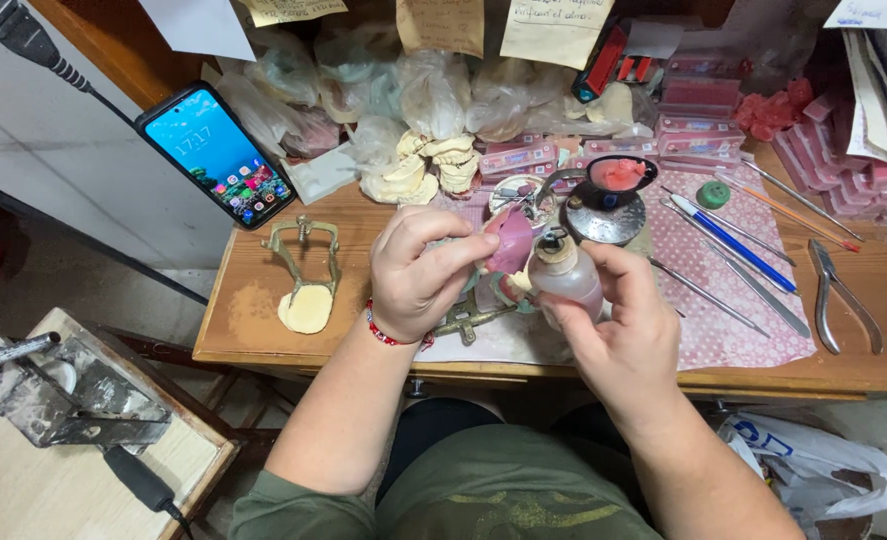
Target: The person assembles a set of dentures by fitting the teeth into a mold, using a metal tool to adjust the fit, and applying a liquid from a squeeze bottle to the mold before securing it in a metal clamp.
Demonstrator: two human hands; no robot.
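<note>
- Two hands are busy over the middle of the wooden surface (264, 300), right at its front edge.
- The left hand (419, 275) has its fingers closed around a pink denture base (512, 243), held up just above the surface. A red bead bracelet (389, 335) sits on that wrist.
- The right hand (619, 330) grips a small squeeze bottle (567, 275) with pinkish liquid, fingers wrapped around its body, its tan cap pointing up. The bottle is just beside the pink piece, pretty much touching it.
- Under the hands there's a metal articulator frame (469, 322), mostly hidden. I can't tell what it carries.
- Right behind sits a small metal burner (604, 205) with a dark dish of pink wax on top.
- To the right, on a pink dotted cloth (734, 320), lie thin metal tools, a blue-handled instrument (734, 243) and a little green cap (714, 194). Pliers (844, 295) rest on bare wood past the cloth.
- On the left, another brass-coloured articulator (306, 260) with a plaster disc, and a phone (216, 155) with its screen lit, leaning on the wall.
- At the back: plaster tooth casts (429, 165), plastic bags, stacks of pink wax sheets (699, 125).
- Bottom left, well apart, there's a dirty metal vise (64, 390) on a separate board.
</note>
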